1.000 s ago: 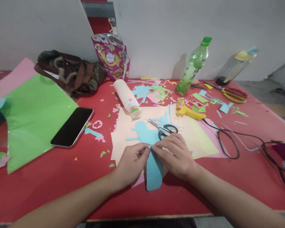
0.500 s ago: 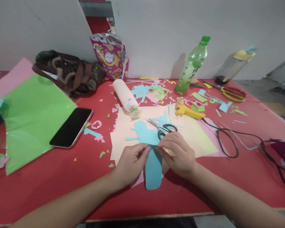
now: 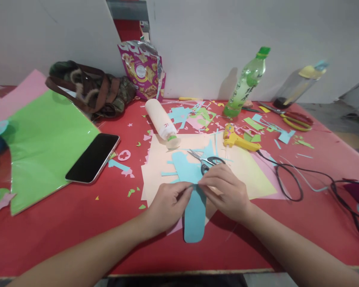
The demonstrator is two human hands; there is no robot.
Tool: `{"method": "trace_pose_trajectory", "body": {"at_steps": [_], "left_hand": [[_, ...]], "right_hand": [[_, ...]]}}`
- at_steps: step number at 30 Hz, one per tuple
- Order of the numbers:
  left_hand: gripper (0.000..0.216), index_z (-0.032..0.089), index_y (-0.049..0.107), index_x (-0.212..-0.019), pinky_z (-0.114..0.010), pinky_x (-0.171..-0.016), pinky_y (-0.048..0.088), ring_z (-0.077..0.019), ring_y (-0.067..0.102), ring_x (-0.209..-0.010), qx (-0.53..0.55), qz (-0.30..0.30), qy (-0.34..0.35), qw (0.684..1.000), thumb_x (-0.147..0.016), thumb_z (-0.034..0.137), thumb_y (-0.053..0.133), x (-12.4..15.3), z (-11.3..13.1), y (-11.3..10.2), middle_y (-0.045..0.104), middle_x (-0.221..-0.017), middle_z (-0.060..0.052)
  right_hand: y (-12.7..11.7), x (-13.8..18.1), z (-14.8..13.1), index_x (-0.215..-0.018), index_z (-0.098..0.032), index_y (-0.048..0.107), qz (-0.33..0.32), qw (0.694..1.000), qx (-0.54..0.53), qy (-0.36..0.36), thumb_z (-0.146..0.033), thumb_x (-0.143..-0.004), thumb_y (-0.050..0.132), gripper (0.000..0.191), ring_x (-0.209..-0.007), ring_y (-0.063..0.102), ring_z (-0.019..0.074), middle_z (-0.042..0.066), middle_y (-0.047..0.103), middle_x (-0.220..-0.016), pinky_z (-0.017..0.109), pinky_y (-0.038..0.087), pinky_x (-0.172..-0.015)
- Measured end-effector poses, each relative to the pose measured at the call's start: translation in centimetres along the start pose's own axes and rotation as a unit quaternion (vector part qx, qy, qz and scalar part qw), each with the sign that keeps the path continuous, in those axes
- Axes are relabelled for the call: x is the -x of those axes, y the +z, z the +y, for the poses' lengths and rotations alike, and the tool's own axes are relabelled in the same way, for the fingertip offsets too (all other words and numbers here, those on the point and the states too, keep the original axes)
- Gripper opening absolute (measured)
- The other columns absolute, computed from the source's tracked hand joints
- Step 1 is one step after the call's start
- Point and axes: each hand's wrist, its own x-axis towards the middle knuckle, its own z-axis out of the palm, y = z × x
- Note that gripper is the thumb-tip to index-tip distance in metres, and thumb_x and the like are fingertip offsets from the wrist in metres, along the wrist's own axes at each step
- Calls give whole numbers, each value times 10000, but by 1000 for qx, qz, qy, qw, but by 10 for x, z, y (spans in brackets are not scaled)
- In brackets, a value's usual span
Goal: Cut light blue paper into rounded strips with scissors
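A long light-blue paper piece [image 3: 195, 217] with rounded corners hangs toward me from my fingers. My left hand [image 3: 170, 205] pinches its upper edge between thumb and forefinger. From the other side, my right hand [image 3: 227, 191] pinches the same edge, the fingertips of both hands almost meeting. Just beyond lies another light-blue paper shape [image 3: 184, 165], flat on cream paper sheets [image 3: 155, 153]; I cannot tell whether the two blue parts are joined. Black-handled scissors [image 3: 204, 158] lie partly open beyond my right hand, which hides part of one handle.
A white bottle [image 3: 160, 119] lies on the red table behind the sheets, near paper scraps [image 3: 197, 115]. To the right are a yellow glue gun [image 3: 241, 141] with a trailing black cord and a green drink bottle [image 3: 245, 83]. A phone [image 3: 92, 158] rests on green sheets [image 3: 44, 139] at left.
The whole view has shifted slightly, so everything appears a little further right. Both hands keep their pinch on the blue paper, which has barely moved.
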Motion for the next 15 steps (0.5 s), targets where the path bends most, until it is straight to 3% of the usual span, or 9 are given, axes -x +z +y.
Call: {"method": "trace_pose_trajectory", "body": {"at_steps": [7, 11, 15], "left_hand": [[300, 134, 585, -672, -202, -530, 397, -111, 470, -553, 25, 14, -17, 999, -818, 250, 350, -1, 0, 2, 558, -587, -3], [308, 133, 535, -622, -195, -502, 368, -94, 404, -511, 41, 17, -33, 998, -819, 277, 347, -1, 0, 3, 465, -524, 20], [311, 133, 519, -616, -195, -513, 365, -96, 405, -522, 47, 4, -36, 998, -823, 284, 342, -2, 0, 3, 456, -537, 19]], "right_hand": [[-1, 7, -2, -875, -156, 570, -35, 992, 93, -79, -72, -739, 527, 166, -738, 530, 176, 58, 661, -779, 347, 416, -671], [-2, 8, -3, -992, -165, 556, -31, 991, 116, -63, -87, -750, 532, 256, -749, 544, 172, 38, 677, -775, 340, 405, -694], [0, 8, -3, -965, -163, 567, -26, 994, 96, -42, -97, -755, 526, 225, -736, 542, 176, 59, 665, -803, 331, 419, -673]]}}
